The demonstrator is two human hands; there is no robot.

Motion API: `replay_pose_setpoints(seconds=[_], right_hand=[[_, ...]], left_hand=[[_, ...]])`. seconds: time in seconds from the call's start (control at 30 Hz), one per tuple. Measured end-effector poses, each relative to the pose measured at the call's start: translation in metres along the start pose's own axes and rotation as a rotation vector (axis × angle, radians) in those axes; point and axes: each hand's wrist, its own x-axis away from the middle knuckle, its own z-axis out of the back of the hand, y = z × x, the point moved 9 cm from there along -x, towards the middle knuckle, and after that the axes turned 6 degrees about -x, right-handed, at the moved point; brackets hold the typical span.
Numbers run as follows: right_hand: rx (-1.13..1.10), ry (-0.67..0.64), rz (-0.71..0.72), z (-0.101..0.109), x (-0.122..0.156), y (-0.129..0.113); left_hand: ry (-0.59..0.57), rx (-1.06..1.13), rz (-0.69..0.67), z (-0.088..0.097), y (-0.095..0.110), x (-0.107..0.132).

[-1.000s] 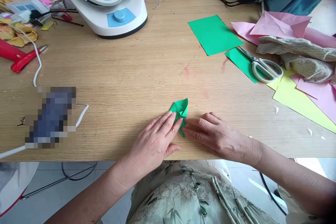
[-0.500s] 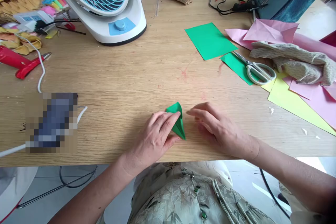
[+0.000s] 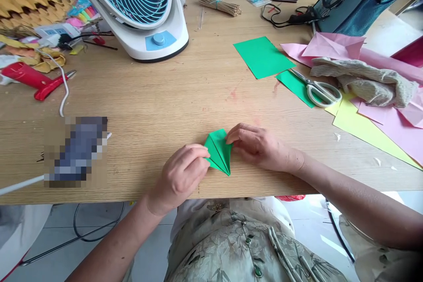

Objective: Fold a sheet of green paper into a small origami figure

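Note:
A small piece of folded green paper (image 3: pixel 218 150) lies near the front edge of the table, kite-shaped, with its sharp tip toward me and a crease line down its middle. My left hand (image 3: pixel 185 169) pinches its left corner between thumb and fingers. On the other side, my right hand (image 3: pixel 257 145) has its fingertips closed on the paper's right edge. The fingertips cover both side corners.
Flat green sheets (image 3: pixel 264 58) lie at the back right, with scissors (image 3: pixel 322 92) on one. Pink paper (image 3: pixel 390 130), yellow paper (image 3: pixel 363 130) and a grey cloth (image 3: pixel 366 80) are at the right. A fan (image 3: pixel 160 46) stands at the back left; a red-handled tool (image 3: pixel 36 79) lies left.
My right hand has moved left and taken the paper's right edge. My left hand has shifted to its left corner, and the paper shows flatter and wider. The view has tilted slightly.

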Motion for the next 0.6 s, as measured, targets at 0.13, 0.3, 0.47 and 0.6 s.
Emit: replay_pose_setpoints(seconds=[0.13,0.3,0.47,0.6], right_hand=[[-0.107,0.126,-0.048,0.004,-0.003,-0.003],[-0.194,0.246,-0.049,0.01,-0.005,-0.012],[-0.348,0.202,-0.08,-0.002,-0.002,-0.014],[-0.41,0.364,-0.103,0.008,0.004,-0.006]], left_hand=[[0.135,0.063,0.111,0.014,-0.002,0.01],[0.253,0.085,0.177,0.02,0.005,0.016],[0.324,0.171,0.222,0.018,0.01,0.018],[0.283,0.148,0.268,0.012,0.012,0.016]])
